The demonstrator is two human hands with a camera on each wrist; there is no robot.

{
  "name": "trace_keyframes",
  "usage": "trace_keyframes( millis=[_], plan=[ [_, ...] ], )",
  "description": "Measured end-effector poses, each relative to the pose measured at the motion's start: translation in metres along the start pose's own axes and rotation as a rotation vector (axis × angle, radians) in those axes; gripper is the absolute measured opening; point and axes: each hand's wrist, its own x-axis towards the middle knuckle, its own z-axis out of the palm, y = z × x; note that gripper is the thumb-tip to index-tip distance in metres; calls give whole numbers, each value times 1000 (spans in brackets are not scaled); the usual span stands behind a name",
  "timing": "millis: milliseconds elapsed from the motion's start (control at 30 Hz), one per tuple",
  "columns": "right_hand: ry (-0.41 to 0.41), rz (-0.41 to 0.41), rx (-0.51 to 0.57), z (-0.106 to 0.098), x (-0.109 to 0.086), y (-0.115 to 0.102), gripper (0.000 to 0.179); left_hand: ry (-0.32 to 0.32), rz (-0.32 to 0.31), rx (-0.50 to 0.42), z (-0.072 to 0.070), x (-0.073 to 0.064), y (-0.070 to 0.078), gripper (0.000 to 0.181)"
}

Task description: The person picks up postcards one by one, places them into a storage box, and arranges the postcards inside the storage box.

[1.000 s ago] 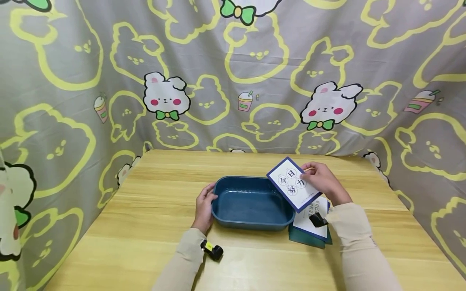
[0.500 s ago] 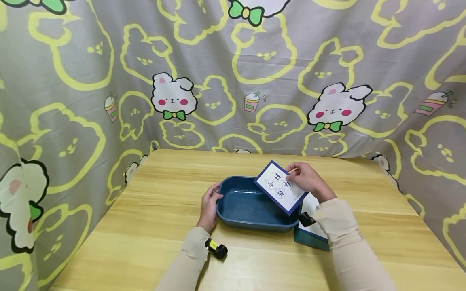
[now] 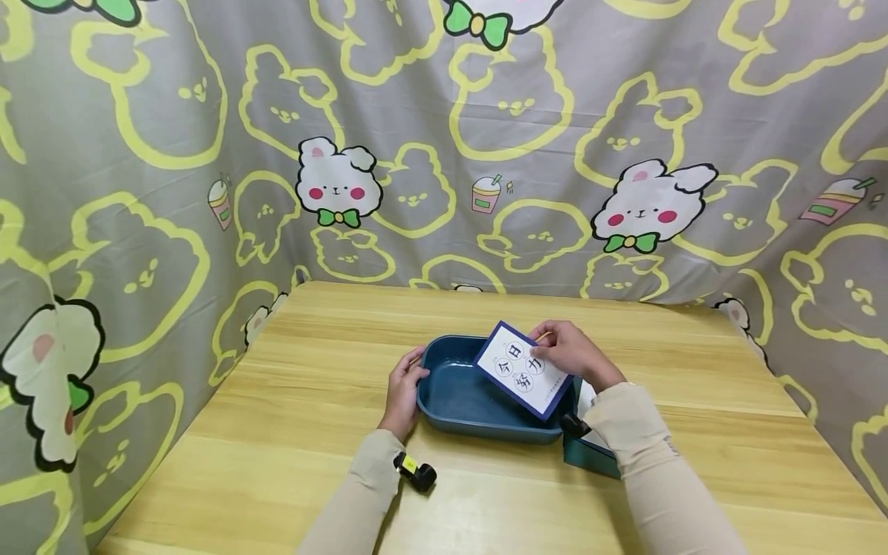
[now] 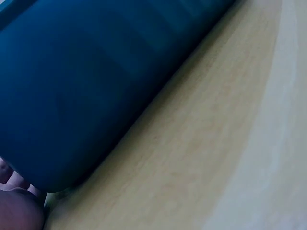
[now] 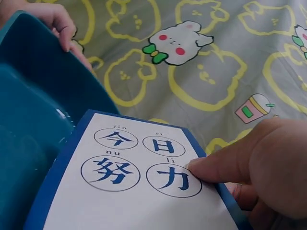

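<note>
A beige fabric sleeve (image 3: pixel 669 478) partly hides a dark-green flat item (image 3: pixel 590 456), perhaps a folder, at four o'clock of the rounded rectangular blue plastic tub (image 3: pixel 458 385). The left hand (image 3: pixel 405 389) grips the tub's nine-o'clock end; the right hand (image 3: pixel 569 353) pinches a white, blue-bordered rectangular card (image 3: pixel 520 371), tilted over the tub's three-o'clock half.
</note>
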Motion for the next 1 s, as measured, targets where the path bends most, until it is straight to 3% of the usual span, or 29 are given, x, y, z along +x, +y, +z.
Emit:
trace_keyframes(
  millis=[467,1000],
  plan=[
    [-82,-8,-72,19,8,-2,12,-1,6,0,0,0,-1,48],
    [-122,-157,-181,36,11,1,6,-6,11,16,-3,1,-2,48]
  ],
)
